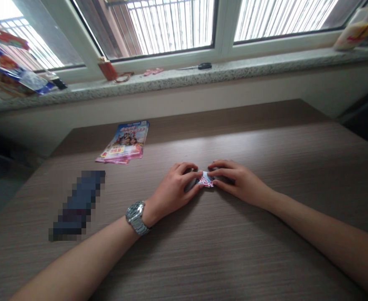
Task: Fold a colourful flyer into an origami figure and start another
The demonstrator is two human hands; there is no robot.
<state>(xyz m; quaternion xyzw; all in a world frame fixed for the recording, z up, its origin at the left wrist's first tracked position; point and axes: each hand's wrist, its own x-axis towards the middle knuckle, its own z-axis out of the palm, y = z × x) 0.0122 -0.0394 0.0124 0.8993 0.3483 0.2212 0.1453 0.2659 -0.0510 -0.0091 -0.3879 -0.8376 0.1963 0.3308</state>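
Observation:
A small folded piece of printed paper [206,180], white, red and pale blue, lies on the wooden table [184,259] between my hands. My left hand [179,184], with a metal watch [136,217] at its wrist, pinches the paper's left edge between thumb and fingers. From the other side, my right hand [234,177] grips the right edge with its thumb and fingertips. Both hands rest low over the tabletop. My fingertips cover the paper's two ends, so its full shape is partly hidden.
A stack of colourful flyers [126,142] lies at the back left. Nearer me is a pixelated dark object [79,205]. On the stone windowsill [243,67] sit scissors [204,66], pink paper scraps [153,71], a red box [108,70] and food packages [10,71].

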